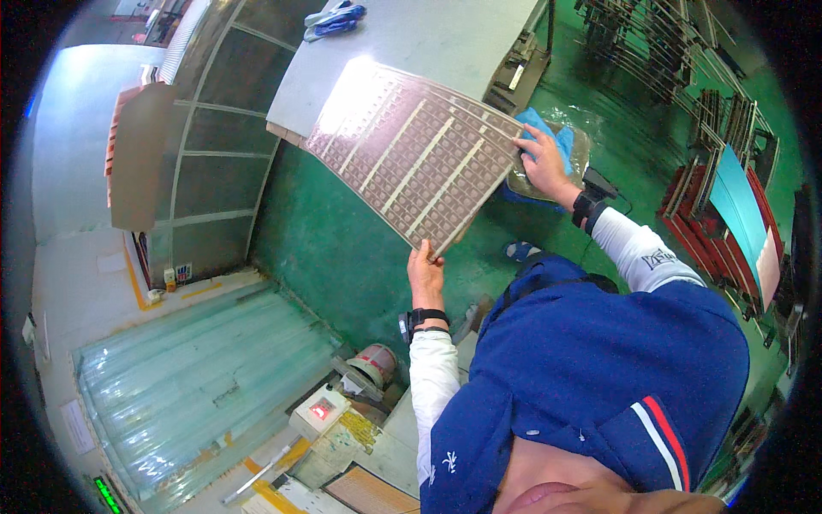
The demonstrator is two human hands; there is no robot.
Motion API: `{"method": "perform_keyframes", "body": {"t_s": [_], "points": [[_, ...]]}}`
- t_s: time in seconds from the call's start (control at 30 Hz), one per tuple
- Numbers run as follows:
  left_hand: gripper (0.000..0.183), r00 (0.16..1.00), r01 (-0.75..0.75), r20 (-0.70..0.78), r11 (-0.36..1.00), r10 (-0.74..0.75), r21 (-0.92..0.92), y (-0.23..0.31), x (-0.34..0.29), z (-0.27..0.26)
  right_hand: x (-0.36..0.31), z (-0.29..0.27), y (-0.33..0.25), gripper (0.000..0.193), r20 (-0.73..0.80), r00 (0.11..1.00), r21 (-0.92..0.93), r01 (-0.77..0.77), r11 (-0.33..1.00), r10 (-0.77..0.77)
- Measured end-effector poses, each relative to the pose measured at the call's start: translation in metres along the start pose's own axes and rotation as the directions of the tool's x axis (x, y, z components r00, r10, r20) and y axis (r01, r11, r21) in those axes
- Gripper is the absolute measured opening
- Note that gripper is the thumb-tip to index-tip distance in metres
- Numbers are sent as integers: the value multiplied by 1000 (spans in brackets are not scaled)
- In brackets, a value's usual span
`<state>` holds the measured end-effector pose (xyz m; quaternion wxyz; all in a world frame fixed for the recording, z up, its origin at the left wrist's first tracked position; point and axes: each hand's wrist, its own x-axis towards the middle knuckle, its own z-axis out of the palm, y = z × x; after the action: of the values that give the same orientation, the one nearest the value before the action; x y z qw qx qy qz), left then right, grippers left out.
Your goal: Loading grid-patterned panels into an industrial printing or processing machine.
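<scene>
While the large, thin brown panel printed with rows of small squares and pale strips (419, 158) hangs in the upper middle of the frame, its far end lies on the grey metal desk (445, 34) and its near end juts out over the green floor (342, 248). The left hand (425, 270), just below the frame's centre, is clenched in a grip on the panel's lower corner, thumb on top. The right hand (544, 163), right of centre, lies on the panel's right edge with its fingers spread; whether it clasps that edge or only presses on it I cannot tell. Just behind this hand sits a blue cloth (552, 128) on a clear plastic bag. A pair of blue-and-white gloves (334, 19) lies on the desk at the top. Dark metal racks (728, 171) stand at the right.
</scene>
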<state>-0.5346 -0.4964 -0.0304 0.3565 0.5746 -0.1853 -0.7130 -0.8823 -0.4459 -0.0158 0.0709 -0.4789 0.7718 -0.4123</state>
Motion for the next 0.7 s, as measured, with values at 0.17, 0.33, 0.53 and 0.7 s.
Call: {"method": "perform_keyframes", "body": {"t_s": [0.17,0.33,0.53,0.7], "points": [[12,1000,-13,-10,999,13,35,8,2,-3,-5,2,6,25,8,1000,16,27,1000,-27],[9,1000,-2,-15,1000,2,1,11,-9,-1,8,4,32,24,495,760,487,-644,590,421],[16,995,50,84,999,-50,-2,8,-13,5,42,0,20,33,931,342,362,-906,-219,126],[21,999,-30,-45,997,27,-69,12,-34,31,57,21,41,42,985,164,170,-922,-348,46]]}}
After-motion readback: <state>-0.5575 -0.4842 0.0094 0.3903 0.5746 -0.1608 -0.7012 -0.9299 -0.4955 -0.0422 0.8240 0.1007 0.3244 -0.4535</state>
